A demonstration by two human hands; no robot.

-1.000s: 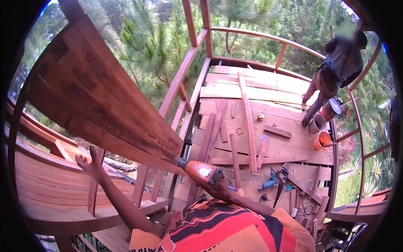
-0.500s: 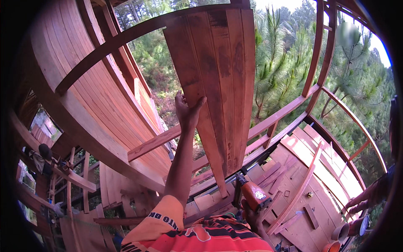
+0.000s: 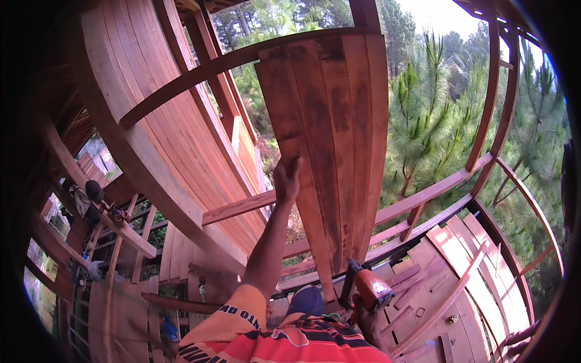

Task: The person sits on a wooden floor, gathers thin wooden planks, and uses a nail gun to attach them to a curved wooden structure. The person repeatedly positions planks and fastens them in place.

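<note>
Reddish-brown wooden boards (image 3: 340,127) stand upright side by side in a panel in front of me, narrowing toward the bottom. My left hand (image 3: 287,176) grips the edge of the leftmost board (image 3: 283,109), its thumb on the face and its other fingers mostly hidden behind. Low on the right, my right hand (image 3: 362,313) holds an orange and black nail gun (image 3: 371,289) by the handle. The gun's nose points up near the panel's lower end; whether it touches the wood I cannot tell.
A curved plank wall (image 3: 154,109) rises at left; a cross rail (image 3: 239,207) runs from it toward the panel. Another person (image 3: 91,196) is far left, and a blue cap (image 3: 305,300) shows just below the panel. Offcuts and a long strip (image 3: 445,296) lie on the right-hand platform (image 3: 478,302).
My left hand's fingers have closed round the board's edge. The view has shifted, so the panel sits lower and farther right. The blue cap now shows below the panel.
</note>
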